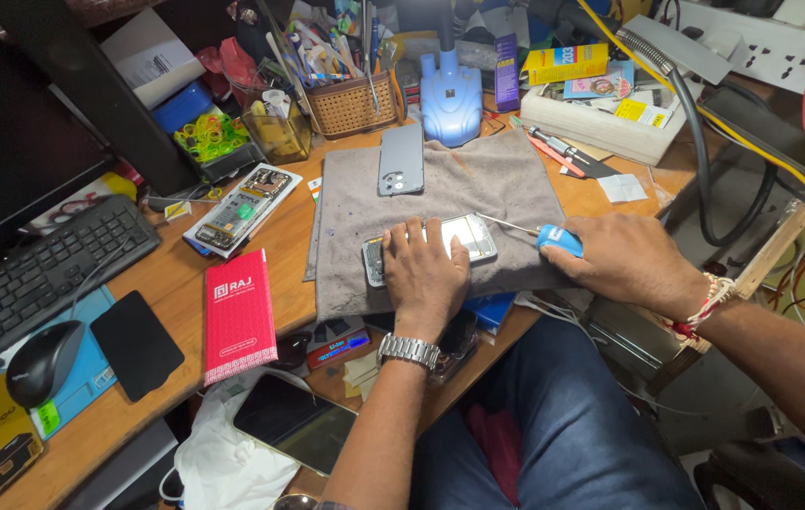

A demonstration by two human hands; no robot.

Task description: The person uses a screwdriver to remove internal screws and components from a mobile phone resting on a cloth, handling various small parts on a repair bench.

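Note:
An opened phone (467, 236) lies on a grey cloth (488, 179) in the middle of the desk. My left hand (424, 269) presses flat on the phone's near half and holds it down. My right hand (625, 257) grips a blue-handled screwdriver (554, 238) whose thin shaft reaches left to the phone's upper edge. A grey phone back cover (401, 159) rests at the cloth's far edge, apart from both hands.
A second opened phone (242, 208) lies left of the cloth, with a red box (238, 314) nearer me. A keyboard (34, 274), mouse (42, 361) and monitor fill the left side. A wicker tool basket (351, 102), blue lamp base (451, 94) and cables stand behind.

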